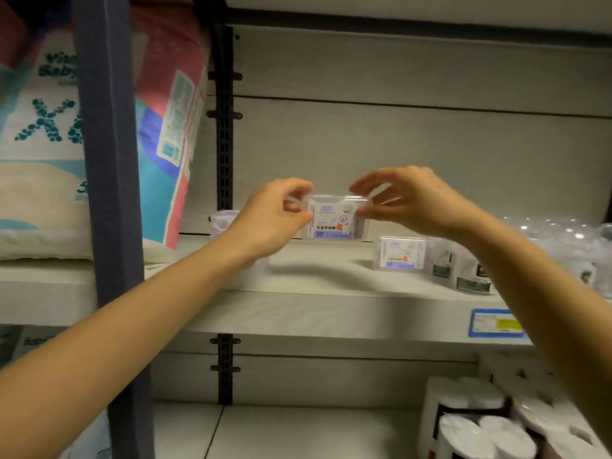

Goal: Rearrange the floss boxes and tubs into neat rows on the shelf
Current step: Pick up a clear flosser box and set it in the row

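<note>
Left forearm (pixel 116 342) nearest the lens, entering low and left of the held floss box (pixel 334 220); right forearm (pixel 546 293) enters low and right of it. Diaper pack (pixel 43 160), largest item, well left of the box; dark upright post (pixel 109 193) between pack and box. Shelf (pixel 314 270), pale, directly beneath the box; box upright, printed label toward the camera, over the rear part of the shelf; contact with the shelf cannot be told. Paper rolls (pixel 480 425), blurred, well below and right of the box, one level down. Clear tubs (pixel 563 236) well right of the box, same level, detail blurred. Left hand (pixel 275 220) pinches the box's left end, thumb below, fingers curled over the top corner; right hand (pixel 407 200) pinches the right end between thumb and forefinger, other fingers loosely arched above. Dark-labelled packets (pixel 470 276) right of and lower than the box, standing. Second floss box (pixel 399 253) just right of and below the held one, upright on the shelf, apart from it. Clear tub (pixel 225 220) just left of the box, partly behind the left hand. Price tag (pixel 495 323), blue-edged, below and right of the box, on the shelf's front lip.
</note>
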Available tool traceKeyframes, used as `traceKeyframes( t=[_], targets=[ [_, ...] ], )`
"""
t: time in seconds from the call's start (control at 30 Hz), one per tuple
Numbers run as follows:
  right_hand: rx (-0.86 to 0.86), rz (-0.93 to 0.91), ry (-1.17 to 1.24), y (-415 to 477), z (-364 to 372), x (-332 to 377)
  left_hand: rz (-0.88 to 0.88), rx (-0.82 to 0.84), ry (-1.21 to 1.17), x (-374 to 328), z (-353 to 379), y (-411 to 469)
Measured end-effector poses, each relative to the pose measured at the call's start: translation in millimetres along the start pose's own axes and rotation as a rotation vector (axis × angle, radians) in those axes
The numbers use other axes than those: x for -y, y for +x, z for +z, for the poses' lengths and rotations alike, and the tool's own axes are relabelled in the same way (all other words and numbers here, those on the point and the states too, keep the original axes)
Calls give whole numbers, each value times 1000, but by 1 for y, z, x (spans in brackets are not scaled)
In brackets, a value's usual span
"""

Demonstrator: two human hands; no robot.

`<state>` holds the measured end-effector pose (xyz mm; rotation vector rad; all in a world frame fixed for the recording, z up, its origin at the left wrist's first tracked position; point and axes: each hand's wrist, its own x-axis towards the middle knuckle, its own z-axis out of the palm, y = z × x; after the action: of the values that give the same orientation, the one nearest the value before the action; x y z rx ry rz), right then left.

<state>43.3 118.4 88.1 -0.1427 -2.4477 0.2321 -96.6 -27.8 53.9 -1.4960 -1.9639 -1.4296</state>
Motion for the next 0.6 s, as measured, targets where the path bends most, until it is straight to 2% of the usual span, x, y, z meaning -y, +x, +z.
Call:
traceKeyframes(
  t=[0.2,0.43,0.6],
  targets=[
    [199,-7,-254,26,14,-43,-73,249,402,-1,27,35],
    [333,-5,-368,41,37,-55,-149,393,565,17,44,46],
    [315,-12,-465,45,40,-56,-123,399,638,20,52,54]
  ],
)
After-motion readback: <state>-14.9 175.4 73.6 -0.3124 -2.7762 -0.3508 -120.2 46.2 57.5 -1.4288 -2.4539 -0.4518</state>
